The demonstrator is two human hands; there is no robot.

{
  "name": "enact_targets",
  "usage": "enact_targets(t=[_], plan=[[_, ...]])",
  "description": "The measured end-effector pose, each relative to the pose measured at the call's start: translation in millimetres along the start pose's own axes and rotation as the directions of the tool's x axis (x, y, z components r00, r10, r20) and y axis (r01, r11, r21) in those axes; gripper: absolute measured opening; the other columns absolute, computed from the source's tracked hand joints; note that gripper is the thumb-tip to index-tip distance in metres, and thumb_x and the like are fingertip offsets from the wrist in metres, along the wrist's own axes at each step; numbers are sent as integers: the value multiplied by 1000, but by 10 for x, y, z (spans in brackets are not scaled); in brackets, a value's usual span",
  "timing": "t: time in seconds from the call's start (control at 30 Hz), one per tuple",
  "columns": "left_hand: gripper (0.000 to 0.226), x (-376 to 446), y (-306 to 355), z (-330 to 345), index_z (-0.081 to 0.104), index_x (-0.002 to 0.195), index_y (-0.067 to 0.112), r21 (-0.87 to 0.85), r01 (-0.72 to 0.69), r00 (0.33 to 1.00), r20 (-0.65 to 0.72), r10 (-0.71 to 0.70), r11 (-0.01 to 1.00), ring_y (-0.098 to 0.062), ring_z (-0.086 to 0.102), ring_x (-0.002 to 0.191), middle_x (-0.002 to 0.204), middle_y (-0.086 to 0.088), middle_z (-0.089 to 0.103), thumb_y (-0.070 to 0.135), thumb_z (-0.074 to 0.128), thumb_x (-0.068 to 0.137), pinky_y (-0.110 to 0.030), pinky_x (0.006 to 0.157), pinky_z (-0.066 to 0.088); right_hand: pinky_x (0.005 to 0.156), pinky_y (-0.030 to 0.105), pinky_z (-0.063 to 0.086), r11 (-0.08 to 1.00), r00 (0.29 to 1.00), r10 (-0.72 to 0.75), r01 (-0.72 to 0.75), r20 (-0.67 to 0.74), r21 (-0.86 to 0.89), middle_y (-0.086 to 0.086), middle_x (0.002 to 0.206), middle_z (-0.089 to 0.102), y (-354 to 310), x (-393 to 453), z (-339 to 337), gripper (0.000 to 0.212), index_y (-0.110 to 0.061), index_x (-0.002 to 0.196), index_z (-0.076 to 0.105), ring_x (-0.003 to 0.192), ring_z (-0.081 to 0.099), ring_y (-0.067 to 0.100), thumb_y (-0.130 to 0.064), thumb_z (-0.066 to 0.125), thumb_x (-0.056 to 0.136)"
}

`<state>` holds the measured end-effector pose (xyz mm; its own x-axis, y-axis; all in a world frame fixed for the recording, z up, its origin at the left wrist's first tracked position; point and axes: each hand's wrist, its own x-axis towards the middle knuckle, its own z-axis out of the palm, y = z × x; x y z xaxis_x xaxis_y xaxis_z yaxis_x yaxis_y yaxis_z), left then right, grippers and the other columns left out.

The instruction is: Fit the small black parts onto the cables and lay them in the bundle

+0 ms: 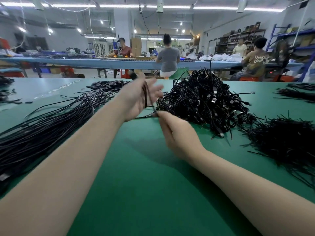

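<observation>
Green felt tabletop [136,193] | tangled black cable heap [204,99] just beyond right hand [177,133] fingers, pinching thin black cable [144,117] | left hand [139,97] blurred, fingers spread, cable loop across palm | straight cable bundle [51,123] left of them

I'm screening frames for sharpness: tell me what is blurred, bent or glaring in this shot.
Head view: the left hand and the cable across its palm are motion-smeared; the right hand is sharper; the ceiling strip lights blow out white; wide-angle distortion stretches the forearms and bows the green table.
</observation>
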<state>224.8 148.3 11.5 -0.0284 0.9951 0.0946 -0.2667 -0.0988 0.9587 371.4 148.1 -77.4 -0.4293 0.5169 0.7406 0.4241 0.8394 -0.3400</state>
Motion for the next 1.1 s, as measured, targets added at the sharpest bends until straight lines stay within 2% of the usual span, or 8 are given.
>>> enact_targets(t=[0.17,0.27,0.37,0.5,0.67,0.73,0.87,1.1], plan=[[52,-170,319,-179,73,85,18,-272,-50,970,217,112,961,-3,52,47,60,9,61,39,29,103,-15,45,39,56,28,31,947,933,322,-315,160,-68,-12,53,42,246,-9,52,26,-26,102,66,51,37,10,-38,43,100],[57,-203,231,-154,72,69,15,252,49,936,325,-132,966,-5,37,35,46,6,50,36,32,102,-15,39,27,52,29,30,860,863,506,-505,-4,-69,-5,55,51,353,36,-46,40,-17,80,64,52,44,13,-50,47,95],[60,-157,-99,38,65,113,7,744,150,899,172,-403,651,-9,57,53,81,-5,70,44,19,104,-19,49,35,53,32,30,844,819,536,-528,-206,99,-4,54,49,309,171,-158,44,-12,67,54,53,42,11,-47,51,94],[59,-25,-337,159,58,122,8,289,157,980,73,-186,944,-16,62,86,104,-9,68,46,15,104,-28,85,49,56,32,35,979,955,205,-194,-216,70,-6,63,55,99,251,-143,28,-16,74,55,60,49,15,-28,44,97],[46,15,-157,0,61,89,18,-333,3,1000,27,6,943,-3,48,44,55,11,54,44,26,104,-15,46,38,78,29,47,996,977,87,-82,196,-34,-5,87,67,151,33,105,22,-13,99,73,84,63,18,-17,51,97],[41,2,-141,-60,55,79,21,-391,27,997,81,5,920,-1,30,37,47,12,36,41,29,104,-14,41,26,90,30,44,977,954,212,-202,211,-67,2,107,68,231,13,116,25,-14,106,72,102,61,21,-20,50,98],[29,-21,-341,-27,47,75,19,-289,167,966,241,-97,943,-2,26,37,48,11,30,24,32,99,-16,41,18,91,26,46,730,839,503,-541,207,418,-2,97,70,227,90,74,28,-18,109,68,97,63,15,-28,43,101],[32,-35,-616,84,51,81,17,-208,311,936,234,-262,927,-11,56,56,64,4,56,32,34,103,-22,63,50,49,10,42,473,779,546,-591,309,653,-12,51,59,310,105,-6,25,-13,73,65,45,51,-2,-11,55,96]])
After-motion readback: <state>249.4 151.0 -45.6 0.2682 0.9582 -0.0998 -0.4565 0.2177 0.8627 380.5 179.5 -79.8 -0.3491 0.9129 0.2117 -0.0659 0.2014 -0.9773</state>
